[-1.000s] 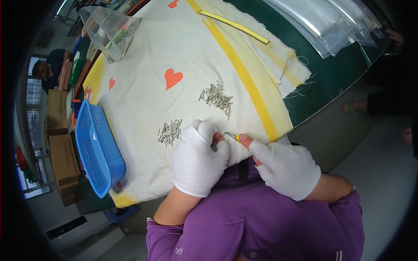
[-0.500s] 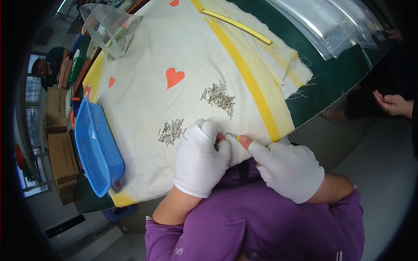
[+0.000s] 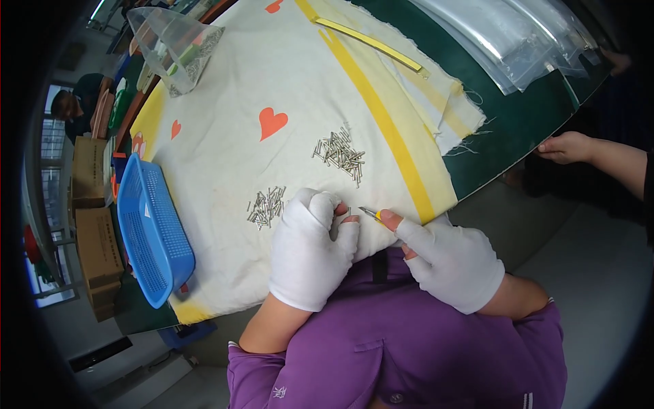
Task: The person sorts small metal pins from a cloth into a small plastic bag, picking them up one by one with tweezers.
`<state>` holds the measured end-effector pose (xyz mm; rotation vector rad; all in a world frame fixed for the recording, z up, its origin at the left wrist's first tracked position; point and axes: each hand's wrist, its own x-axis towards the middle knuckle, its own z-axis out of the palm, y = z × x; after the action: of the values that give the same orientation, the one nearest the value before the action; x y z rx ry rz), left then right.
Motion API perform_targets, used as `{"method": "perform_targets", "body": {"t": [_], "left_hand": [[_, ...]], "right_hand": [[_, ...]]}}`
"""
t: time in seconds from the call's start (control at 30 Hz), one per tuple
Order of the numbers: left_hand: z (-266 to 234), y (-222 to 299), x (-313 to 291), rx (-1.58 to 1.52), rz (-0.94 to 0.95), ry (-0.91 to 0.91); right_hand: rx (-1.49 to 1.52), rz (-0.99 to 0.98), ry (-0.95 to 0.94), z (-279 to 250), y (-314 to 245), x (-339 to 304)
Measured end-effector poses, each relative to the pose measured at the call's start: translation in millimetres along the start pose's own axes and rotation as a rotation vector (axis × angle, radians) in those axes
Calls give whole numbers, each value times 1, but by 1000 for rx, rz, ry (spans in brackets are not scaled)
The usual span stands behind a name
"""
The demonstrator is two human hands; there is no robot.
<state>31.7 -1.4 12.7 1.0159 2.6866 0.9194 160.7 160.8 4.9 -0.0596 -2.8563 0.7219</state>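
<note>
And here we are, mid-piece! The left hand [image 3: 310, 249], in a white glove with bare fingertips, curls loosely, its thumb and forefinger nearly closed on what looks like a small metal pin [image 3: 350, 211] standing upright between them. Call that pin the centre of the clock. At three o'clock, just beside it and seemingly clear of contact, comes the dark tip of a slim yellow-collared tool [image 3: 371, 215], gripped firmly by thumb and fingers of the gloved right hand [image 3: 460, 262].

So what's the score? One piece is in hand, and on this view its handling looks unfinished. At nine o'clock lies the near heap [image 3: 267, 206] of pins; at twelve, the far heap [image 3: 339, 157], a touch larger, both loose on the patterned cloth [image 3: 225, 157]. My reading is that one heap is worked and the other waiting (which is which, I honestly can't tell from here). Either way, with both heaps well stocked, plenty seems left.

Out wide at nine, past the near heap, sits the blue basket [image 3: 174, 235]; between ten and eleven, the clear bin [image 3: 153, 44] holds more small metal bits. Between two and three, a co-worker's hand [image 3: 572, 147] is at the table's edge, well apart from the action.
</note>
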Motion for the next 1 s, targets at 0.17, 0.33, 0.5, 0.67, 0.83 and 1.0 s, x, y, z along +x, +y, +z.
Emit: {"method": "perform_targets", "body": {"t": [0.17, 0.33, 0.5, 0.67, 0.83, 1.0], "left_hand": [[4, 1, -1, 84, 25, 34], [8, -2, -1, 99, 29, 47], [9, -1, -1, 111, 28, 79], [9, 1, 1, 111, 19, 60], [8, 0, 1, 103, 34, 72], [6, -10, -3, 127, 47, 83]], "right_hand": [[3, -20, 14, 3, -1, 0], [-6, -50, 54, 10, 0, -1], [6, -33, 11, 5, -3, -1], [34, -29, 16, 3, -3, 2], [-80, -38, -70, -4, -9, 5], [9, -6, -29, 4, -2, 0]]}}
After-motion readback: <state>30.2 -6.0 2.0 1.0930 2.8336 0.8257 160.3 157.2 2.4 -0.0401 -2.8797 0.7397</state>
